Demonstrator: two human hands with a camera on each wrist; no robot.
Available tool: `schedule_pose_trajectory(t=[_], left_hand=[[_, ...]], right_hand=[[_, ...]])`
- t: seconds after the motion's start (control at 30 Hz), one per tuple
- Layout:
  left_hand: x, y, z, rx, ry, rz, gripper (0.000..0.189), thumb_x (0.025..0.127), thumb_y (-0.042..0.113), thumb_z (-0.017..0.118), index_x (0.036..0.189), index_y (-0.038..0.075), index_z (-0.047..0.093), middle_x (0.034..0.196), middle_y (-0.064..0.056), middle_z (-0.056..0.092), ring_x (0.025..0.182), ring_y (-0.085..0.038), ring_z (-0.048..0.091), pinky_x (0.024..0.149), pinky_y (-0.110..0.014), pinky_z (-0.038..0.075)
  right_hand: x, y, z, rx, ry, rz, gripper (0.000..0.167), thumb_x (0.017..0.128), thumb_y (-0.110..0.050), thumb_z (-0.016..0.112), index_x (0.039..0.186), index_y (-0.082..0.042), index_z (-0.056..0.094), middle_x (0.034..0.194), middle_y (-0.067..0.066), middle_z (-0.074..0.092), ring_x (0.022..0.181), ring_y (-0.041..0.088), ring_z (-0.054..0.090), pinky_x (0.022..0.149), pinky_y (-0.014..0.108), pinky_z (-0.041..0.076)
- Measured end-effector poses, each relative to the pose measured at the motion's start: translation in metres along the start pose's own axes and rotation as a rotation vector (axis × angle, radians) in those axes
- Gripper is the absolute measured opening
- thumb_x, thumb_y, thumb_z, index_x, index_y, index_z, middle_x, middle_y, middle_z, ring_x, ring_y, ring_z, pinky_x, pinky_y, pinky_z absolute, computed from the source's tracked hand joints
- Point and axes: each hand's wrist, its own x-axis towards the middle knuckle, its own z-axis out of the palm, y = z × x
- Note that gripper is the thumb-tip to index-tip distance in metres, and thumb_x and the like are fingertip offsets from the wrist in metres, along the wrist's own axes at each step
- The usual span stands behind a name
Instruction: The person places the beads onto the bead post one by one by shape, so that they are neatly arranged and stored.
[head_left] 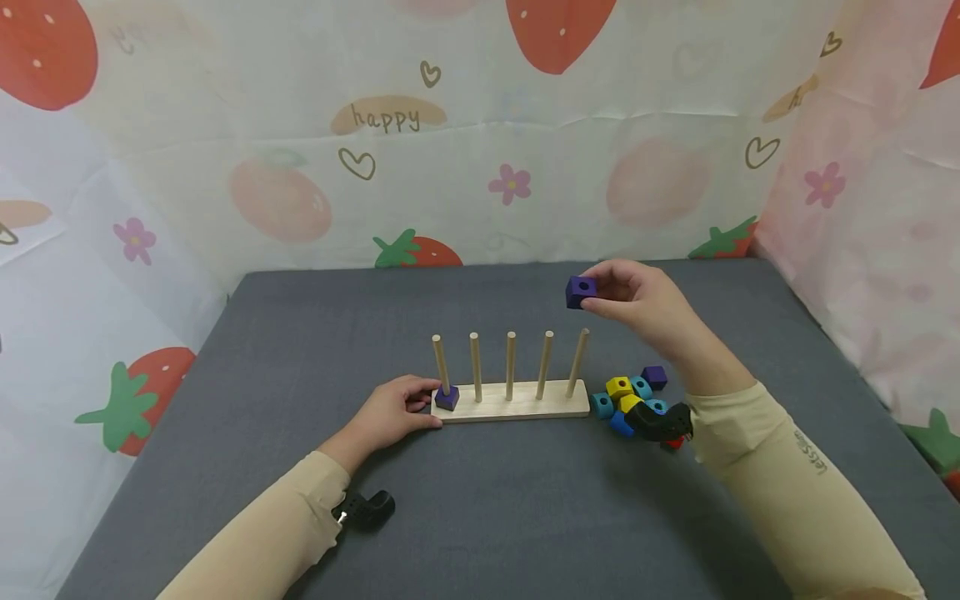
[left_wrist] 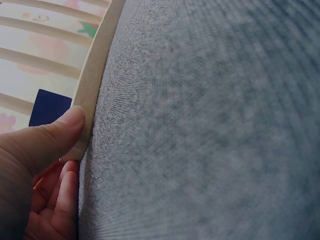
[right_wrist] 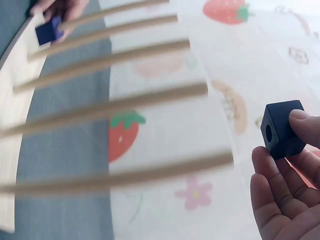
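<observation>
Grips pegboard (head_left: 528,403) at left end with left hand (head_left: 393,410), beside threaded cube (head_left: 447,399). Pinches purple cube (head_left: 577,295) in right hand (head_left: 651,307), higher than pegboard's rightmost peg (head_left: 577,364). Right of pegboard, shows loose cubes (head_left: 620,387) partly hidden behind black wrist camera (head_left: 657,422), and little of red cube (head_left: 675,443).

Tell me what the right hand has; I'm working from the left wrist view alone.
Observer: The right hand pinches a purple block, raised above the table.
Operator: Where are the loose blocks?
Observer: The loose blocks lie just beyond the right end of the pegged stand.
Operator: Any purple among them?
Observer: Yes, a loose purple block lies at their far side.
</observation>
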Motion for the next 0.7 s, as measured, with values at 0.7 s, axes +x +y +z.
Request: schedule_pose_trajectory(t=[0.7], left_hand=[[0.000,0.002,-0.001,0.012,0.001,-0.003,0.053,0.071,0.025,0.079,0.119,0.012,0.061,0.104,-0.001,0.060,0.089,-0.010,0.055,0.081,-0.030,0.048]], right_hand=[[0.022,-0.038,0.077,0.098,-0.169,-0.072,0.027,0.083,-0.013,0.068,0.108,-0.009,0.061,0.099,0.006,0.064,0.090,0.016,0.061,0.078,0.030,0.050]])
